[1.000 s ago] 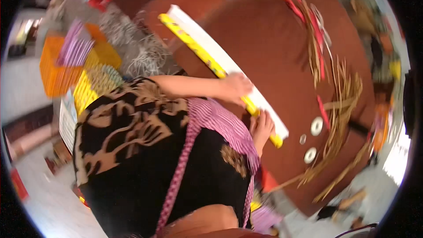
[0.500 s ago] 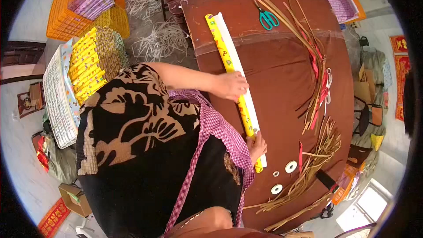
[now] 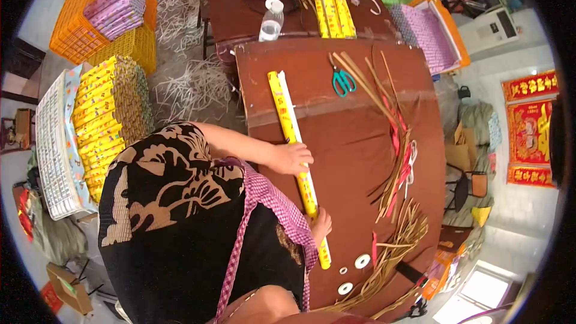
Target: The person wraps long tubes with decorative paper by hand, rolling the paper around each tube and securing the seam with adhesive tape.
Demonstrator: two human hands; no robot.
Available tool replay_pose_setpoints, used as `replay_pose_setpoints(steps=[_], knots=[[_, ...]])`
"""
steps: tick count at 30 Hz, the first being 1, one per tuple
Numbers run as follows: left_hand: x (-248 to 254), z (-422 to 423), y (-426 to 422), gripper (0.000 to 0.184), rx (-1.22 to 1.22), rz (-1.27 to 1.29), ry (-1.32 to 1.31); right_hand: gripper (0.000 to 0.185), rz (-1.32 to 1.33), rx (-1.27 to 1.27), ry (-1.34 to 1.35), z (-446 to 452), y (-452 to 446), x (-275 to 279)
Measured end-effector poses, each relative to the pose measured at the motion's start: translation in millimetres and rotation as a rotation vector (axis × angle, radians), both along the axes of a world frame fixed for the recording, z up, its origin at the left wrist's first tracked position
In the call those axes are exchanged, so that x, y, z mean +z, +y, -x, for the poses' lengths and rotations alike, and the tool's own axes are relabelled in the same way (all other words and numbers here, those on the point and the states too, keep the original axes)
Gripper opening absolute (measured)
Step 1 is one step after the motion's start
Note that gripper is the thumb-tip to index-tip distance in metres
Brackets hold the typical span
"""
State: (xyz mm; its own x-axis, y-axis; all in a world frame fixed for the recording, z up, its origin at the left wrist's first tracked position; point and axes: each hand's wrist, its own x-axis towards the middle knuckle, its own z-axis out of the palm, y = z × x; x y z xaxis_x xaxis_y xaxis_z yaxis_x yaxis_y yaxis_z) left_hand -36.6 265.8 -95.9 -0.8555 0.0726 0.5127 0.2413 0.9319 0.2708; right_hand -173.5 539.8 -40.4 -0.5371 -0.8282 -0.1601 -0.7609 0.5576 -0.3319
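Observation:
A long, thin yellow printed roll (image 3: pixel 287 114) with a strip of white edge lies slantwise along the near side of the brown-covered table (image 3: pixel 354 162). My left hand (image 3: pixel 291 158) is closed over its middle, fingers curled across the roll. Closer to my body, my right hand (image 3: pixel 321 227) grips the lower part, close to its end. Past the roll's far end lie teal-handled scissors (image 3: pixel 344 83). A bundle of brown strips (image 3: pixel 393 144) mixed with red and white ones lies across from my hands. Two white tape rolls (image 3: pixel 362 261) and a small ring sit beyond my right hand.
A clear bottle (image 3: pixel 272 21) and yellow printed packs (image 3: pixel 330 6) are on the farther table. Orange crates (image 3: pixel 78 18) and a white basket (image 3: pixel 55 150) of yellow bundles stand at left. White shreds (image 3: pixel 192 87) litter the floor. Another orange crate (image 3: pixel 459 42) is at far right.
The white strip beside the yellow roll has become narrower. Both hands remain on the roll. My view has shifted, showing more of the farther table, and the scene sits lower and further left.

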Motion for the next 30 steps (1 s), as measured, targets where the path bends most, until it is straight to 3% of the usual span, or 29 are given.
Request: replay_pose_setpoints(steps=[2,4,8,10,11,13,14,16,17,18,24,26,30], knots=[[-5.4,-0.3,1.5,0.055,-0.024,0.029,-0.141,0.052,0.048,-0.019,-0.018,2.3,-4.1,7.4],[10.4,-3.6,-1.6,0.063,-0.048,0.116,-0.198,0.048,-0.079,-0.021,-0.062,4.5,-9.3,17.5],[15.6,-4.7,-13.9,0.067,-0.061,0.136,-0.136,0.044,-0.078,-0.038,-0.009,4.9,-6.9,9.9],[24.1,-0.3,-22.1,0.069,-0.138,0.171,-0.388,0.043,-0.048,-0.079,-0.054,2.3,-2.1,7.6],[24.8,1.7,-26.5,0.069,-0.142,0.164,-0.387,0.042,-0.014,-0.12,-0.102,0.4,-0.5,5.7],[23.1,5.3,-32.3,0.049,-0.151,0.158,-0.352,0.042,0.031,-0.124,-0.067,-9.1,-6.2,13.5],[21.9,7.4,-35.2,0.049,-0.168,0.148,-0.355,0.041,0.085,-0.129,-0.032,-14.5,-8.4,17.3],[30.0,13.5,-44.3,0.025,-0.158,0.156,-0.127,0.04,0.052,-0.122,0.032,-14.7,-14.5,21.7],[32.5,20.5,-47.8,0.018,-0.114,0.169,-0.067,0.041,0.196,-0.141,0.171,-22.0,-23.4,28.5],[35.6,28.0,-51.1,0.013,-0.077,0.174,-0.009,0.041,0.237,-0.165,0.065,-16.3,-22.5,24.5],[53.2,59.4,-118.3,0.01,-0.024,0.209,0.135,0.03,0.211,-0.139,0.183,-24.2,-81.3,47.8],[66.8,56.7,-148.7,0.009,-0.025,0.187,0.056,0.046,0.215,-0.045,0.196,-23.6,-107.4,63.1],[52.0,56.8,-194.8,0.007,0.048,0.259,0.091,0.051,0.284,-0.025,0.019,-31.2,-146.5,54.0]])
